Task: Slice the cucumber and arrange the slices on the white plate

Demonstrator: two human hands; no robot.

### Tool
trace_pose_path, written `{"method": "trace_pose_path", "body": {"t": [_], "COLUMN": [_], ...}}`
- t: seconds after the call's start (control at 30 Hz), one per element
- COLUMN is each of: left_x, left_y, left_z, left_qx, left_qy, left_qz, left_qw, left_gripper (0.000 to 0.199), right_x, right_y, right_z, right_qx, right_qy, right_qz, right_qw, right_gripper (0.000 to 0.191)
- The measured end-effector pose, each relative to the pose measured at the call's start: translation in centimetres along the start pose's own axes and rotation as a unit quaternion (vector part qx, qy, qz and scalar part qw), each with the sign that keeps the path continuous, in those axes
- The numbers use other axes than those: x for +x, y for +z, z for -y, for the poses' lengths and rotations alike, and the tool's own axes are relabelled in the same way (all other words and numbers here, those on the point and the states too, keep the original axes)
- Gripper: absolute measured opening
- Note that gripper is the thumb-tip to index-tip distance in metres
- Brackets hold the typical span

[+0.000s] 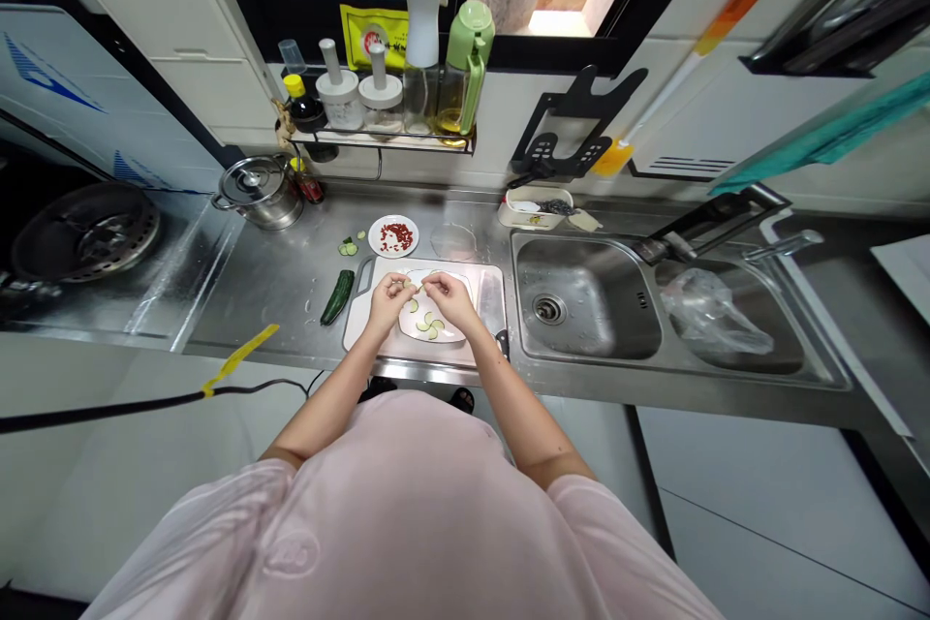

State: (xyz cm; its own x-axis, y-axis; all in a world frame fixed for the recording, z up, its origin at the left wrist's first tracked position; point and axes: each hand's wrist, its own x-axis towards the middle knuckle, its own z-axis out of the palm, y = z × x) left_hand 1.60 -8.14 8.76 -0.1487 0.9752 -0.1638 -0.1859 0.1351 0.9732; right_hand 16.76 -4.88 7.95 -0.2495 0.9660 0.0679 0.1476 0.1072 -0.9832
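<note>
Both hands are held over a white plate [412,330] that rests on a pale cutting board [356,329]. My left hand [390,298] is pinched closed at the plate's upper left, beside a pale green piece of cucumber. My right hand [449,296] has its fingertips pressed together just opposite; whatever is between them is too small to make out. Below the hands, thin cucumber slices [430,325] lie fanned out on the plate. Left of the board is a dark green cucumber [338,297], with a few cut cucumber pieces [348,248] above it.
A round plate of chopped red bits [396,235] stands behind the board. A black knife handle [503,342] shows at its right edge. The sink [588,300] is to the right, a steel pot [260,192] to the left. A shelf of bottles and jars [382,138] hangs behind.
</note>
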Motion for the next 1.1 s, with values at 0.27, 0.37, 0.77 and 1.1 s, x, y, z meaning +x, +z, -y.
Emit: {"method": "trace_pose_path", "body": {"t": [0.27,0.37,0.77,1.1], "left_x": [1.1,1.6,2.1,2.4], "left_y": [-2.0,-2.7,-3.1,-2.9], "left_z": [2.3,3.4,5.1,5.1], "left_qx": [0.066,0.099,0.278,0.518], "left_qy": [0.007,-0.001,0.000,-0.010], "left_qz": [-0.035,-0.039,-0.060,-0.024], "left_qw": [0.997,0.994,0.959,0.855], "left_gripper": [0.023,0.023,0.015,0.016], "right_x": [1.2,1.6,2.5,2.6], "right_y": [0.1,0.3,1.7,2.6], "right_z": [-1.9,-2.6,-5.1,-5.0], "right_qx": [-0.099,-0.145,-0.285,-0.379], "right_qy": [-0.005,-0.006,0.002,0.048], "right_qz": [0.030,0.038,0.075,0.119], "right_qw": [0.995,0.989,0.956,0.917], "right_gripper": [0.015,0.014,0.014,0.021]}}
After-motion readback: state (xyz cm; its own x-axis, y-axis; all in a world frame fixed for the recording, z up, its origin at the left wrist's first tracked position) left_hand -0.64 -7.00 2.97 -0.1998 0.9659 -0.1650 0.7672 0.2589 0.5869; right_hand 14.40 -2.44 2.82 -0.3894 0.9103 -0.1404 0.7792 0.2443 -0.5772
